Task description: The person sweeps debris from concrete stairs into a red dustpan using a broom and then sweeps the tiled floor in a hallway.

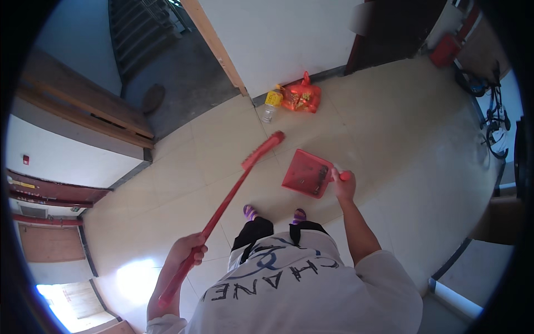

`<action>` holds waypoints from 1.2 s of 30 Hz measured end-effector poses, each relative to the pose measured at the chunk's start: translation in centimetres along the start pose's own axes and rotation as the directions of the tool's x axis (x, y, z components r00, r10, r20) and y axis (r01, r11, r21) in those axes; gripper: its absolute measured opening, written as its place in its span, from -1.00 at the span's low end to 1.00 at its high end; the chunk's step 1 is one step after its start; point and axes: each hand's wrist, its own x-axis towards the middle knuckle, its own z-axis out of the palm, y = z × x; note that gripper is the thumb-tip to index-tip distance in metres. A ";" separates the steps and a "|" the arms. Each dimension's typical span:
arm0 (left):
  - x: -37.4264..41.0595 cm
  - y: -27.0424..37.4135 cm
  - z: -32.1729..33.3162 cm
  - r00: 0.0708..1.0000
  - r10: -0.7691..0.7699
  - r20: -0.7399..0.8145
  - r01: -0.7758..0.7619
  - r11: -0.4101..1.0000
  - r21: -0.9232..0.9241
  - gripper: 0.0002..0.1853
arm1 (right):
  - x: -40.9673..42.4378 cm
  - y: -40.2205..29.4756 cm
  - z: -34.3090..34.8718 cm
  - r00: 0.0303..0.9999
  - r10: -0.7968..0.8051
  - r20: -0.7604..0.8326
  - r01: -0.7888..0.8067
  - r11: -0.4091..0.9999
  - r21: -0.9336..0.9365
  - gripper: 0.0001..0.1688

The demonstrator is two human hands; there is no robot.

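My left hand (191, 250) grips the handle of a red plastic broom (227, 200), which slants up and away across the floor. Its bristled head (263, 149) lies ahead of my feet, to the left of a red dustpan (304, 169). The short upright-looking handle of the dustpan is held in my right hand (345, 187). Small dark debris (322, 173) has gathered near the handle side of the pan, with a few lighter bits scattered over its base. Broom head and dustpan are apart.
A clear plastic bottle (271, 106) with a yellow label and a red plastic bag (301, 97) stand against the wall. An open doorway with stairs (142, 41) is at upper left. Bicycles (494, 112) line the right side, near a red box (445, 50).
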 end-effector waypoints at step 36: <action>23.6 -10.0 -16.9 0.955 0.292 -0.057 -0.072 0.411 0.909 -0.73 | -1.2 3.3 0.0 0.838 0.198 -0.508 -0.167 0.980 0.105 -0.55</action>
